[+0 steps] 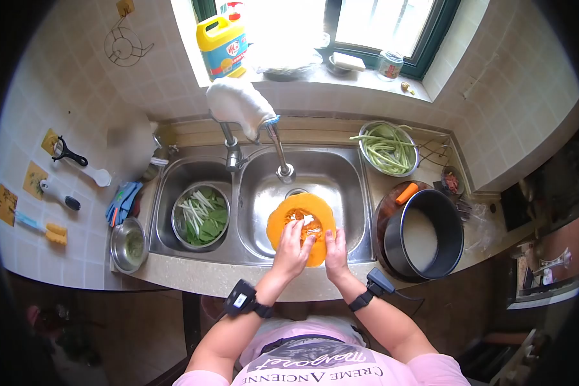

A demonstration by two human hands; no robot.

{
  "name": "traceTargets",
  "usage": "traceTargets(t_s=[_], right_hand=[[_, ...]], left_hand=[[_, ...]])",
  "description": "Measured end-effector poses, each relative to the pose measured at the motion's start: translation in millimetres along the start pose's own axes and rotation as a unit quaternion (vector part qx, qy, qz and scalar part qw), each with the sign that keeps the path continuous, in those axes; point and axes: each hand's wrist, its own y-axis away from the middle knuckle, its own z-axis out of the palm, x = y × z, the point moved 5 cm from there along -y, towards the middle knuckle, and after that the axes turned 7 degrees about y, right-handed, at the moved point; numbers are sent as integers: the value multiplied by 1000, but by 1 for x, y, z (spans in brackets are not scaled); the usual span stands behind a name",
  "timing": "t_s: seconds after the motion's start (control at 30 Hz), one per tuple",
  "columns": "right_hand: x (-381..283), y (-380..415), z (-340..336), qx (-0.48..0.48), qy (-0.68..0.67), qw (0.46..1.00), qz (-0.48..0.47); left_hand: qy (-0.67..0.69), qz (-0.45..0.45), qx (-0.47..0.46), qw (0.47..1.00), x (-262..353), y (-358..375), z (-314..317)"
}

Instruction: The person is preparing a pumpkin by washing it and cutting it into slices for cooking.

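A cut orange pumpkin piece (278, 220) with a stringy hollow centre is held over the right basin of the steel sink (254, 186). My left hand (293, 248) lies over its lower left part, with the fingertips at the wet hollow. On the right, my right hand (336, 253) grips the pumpkin's lower right edge. Above the pumpkin stands the faucet (285, 168), with a white cloth (238, 106) draped over its upper part.
The left basin holds a bowl of greens (202, 219). Right of the sink are a bowl of green beans (389, 149), a carrot piece (406, 193) and a dark pot (453, 238). A metal bowl (118, 248) stands at left. A yellow jug (222, 48) is on the windowsill.
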Motion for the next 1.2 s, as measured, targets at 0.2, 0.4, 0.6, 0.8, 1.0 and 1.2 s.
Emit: traceTargets(t_s=[0.2,0.4,0.6,0.8,1.0,1.2], right_hand=[[-11,6,24,23,142,987,-74],[-23,2,43,29,207,973,-100],[-15,4,50,19,214,972,-93],[-15,1,49,46,242,964,-97],[-5,-9,38,62,234,968,-60],[-1,-15,34,43,212,976,-35]], left_hand=[[147,-124,10,981,-35,-18,26],[255,-190,41,947,-52,-19,31],[183,-178,117,960,-58,-10,22],[138,-105,145,974,-54,-14,17],[177,-100,58,977,-61,-18,18],[493,-241,40,835,-78,-16,24]])
